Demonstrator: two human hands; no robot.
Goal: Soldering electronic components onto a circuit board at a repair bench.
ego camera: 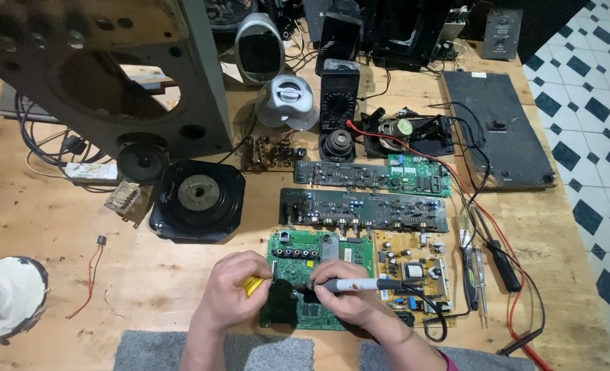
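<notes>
Head view, looking straight down on a wooden counter [37,213].

Green circuit board [319,275] lying flat at 6 o'clock, close to the body, easy reach for both hands. Left hand [229,292] curled shut around a yellow tool [253,285], only a stub of yellow showing between fingers, held at the board's left edge, likely for steadying or prying. Right hand [346,302] closed pen-style on a grey soldering iron [356,284], barrel lying nearly level, tip pointing toward 9 o'clock and meeting the board near its middle; black cord looping away toward 4 o'clock.

Yellowish power board [415,275] just beside the green one at 3 o'clock. Two long dark boards [363,209] laid in parallel rows at 12 o'clock, kept out of the working spot yet near. Black multimeter [338,96] farther up, red and black leads trailing down the right side to 5 o'clock. Screwdrivers [480,271] lined up at 3 o'clock. Black speaker driver [196,199] at 10 o'clock, a large grey speaker panel [202,75] leaning behind it. White round part [6,295] at 9 o'clock, cut by the frame edge.

Hidden: exact contact point of the iron tip, covered by fingers. Kind of yellow tool not clear. Lower part of the green board masked by both hands. Forearms cut off at the bottom edge.
</notes>
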